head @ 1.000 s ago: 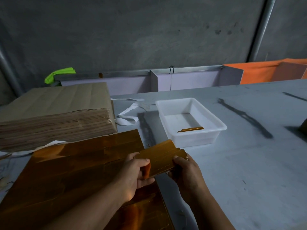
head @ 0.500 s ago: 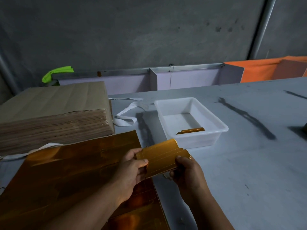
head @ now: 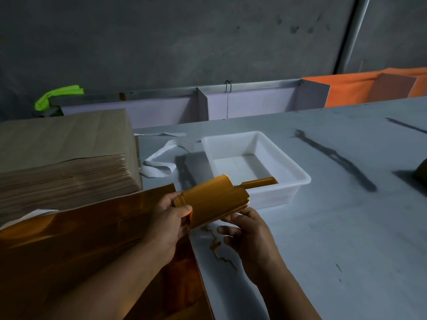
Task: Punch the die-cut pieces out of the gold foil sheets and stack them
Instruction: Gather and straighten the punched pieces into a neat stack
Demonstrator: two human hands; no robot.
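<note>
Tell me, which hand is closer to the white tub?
Right. The right hand is just in front of the white tub, by its near wall, at the gold stack; the left hand grips the stack's other end, further left.

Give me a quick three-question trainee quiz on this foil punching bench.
1. True or false: a gold piece lies inside the white tray.
2. The left hand grips: A a stack of gold pieces, B scissors, C tape?
3. On which side of the tray do the large gold foil sheets lie, the person's left or right?
Key: 1 true; 2 A; 3 left.
</note>
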